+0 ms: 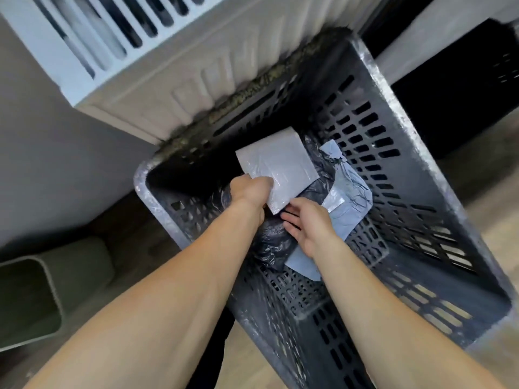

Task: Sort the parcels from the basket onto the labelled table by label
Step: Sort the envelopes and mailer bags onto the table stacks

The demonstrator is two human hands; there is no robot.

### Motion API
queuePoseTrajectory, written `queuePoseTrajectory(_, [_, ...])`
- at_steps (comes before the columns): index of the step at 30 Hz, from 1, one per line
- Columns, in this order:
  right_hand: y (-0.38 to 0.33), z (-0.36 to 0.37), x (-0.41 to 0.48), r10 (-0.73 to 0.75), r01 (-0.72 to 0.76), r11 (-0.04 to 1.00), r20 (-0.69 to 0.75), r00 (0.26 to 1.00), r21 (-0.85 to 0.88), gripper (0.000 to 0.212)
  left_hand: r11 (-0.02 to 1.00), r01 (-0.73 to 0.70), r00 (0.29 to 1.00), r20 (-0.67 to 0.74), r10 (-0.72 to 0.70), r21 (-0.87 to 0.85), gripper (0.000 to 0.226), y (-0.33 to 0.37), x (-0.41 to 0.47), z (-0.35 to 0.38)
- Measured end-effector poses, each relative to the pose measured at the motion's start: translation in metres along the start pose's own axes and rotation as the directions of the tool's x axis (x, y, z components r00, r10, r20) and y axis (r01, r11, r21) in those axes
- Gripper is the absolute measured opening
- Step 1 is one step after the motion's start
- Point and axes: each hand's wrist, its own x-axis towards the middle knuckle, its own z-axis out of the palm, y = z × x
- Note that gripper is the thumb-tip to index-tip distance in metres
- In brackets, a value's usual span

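The label (333, 202) on the blue parcel (354, 189) is too blurred to read. The left hand (250, 192) grips a white envelope (279, 167) inside the basket (391, 108). The right hand (307, 224) holds its fingers (290, 218) straight and open, just beside the envelope's corner.

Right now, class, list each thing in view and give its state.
Left grip: holds white parcel's edge.
White parcel: raised, tilted.
Right grip: open, over black parcel.
Black parcel: lying in basket.
Blue parcel: crumpled, lying in basket.
Basket: holds parcels.
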Motion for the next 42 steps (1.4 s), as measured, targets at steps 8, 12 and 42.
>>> queuePoseTrajectory(8, [-0.051, -0.035, -0.098, -0.206, 0.204, 0.957, 0.012, 0.978, -0.208, 0.034, 0.954, -0.256, 0.965, -0.014, 0.262, 0.153, 0.004, 0.031, -0.102, -0.018])
queuePoseTrajectory(12, [-0.096, -0.04, -0.17, -0.277, 0.329, 0.915, 0.227, 0.934, -0.234, 0.012, 0.784, -0.489, 0.805, -0.149, 0.574, 0.381, 0.019, 0.041, -0.189, -0.028])
queuePoseTrajectory(42, [-0.358, -0.155, -0.595, -0.494, 0.977, -0.111, 0.863, 0.103, -0.18, 0.019, -0.056, -0.638, 0.007, 0.079, 0.997, 0.768, 0.076, 0.21, -0.693, -0.085])
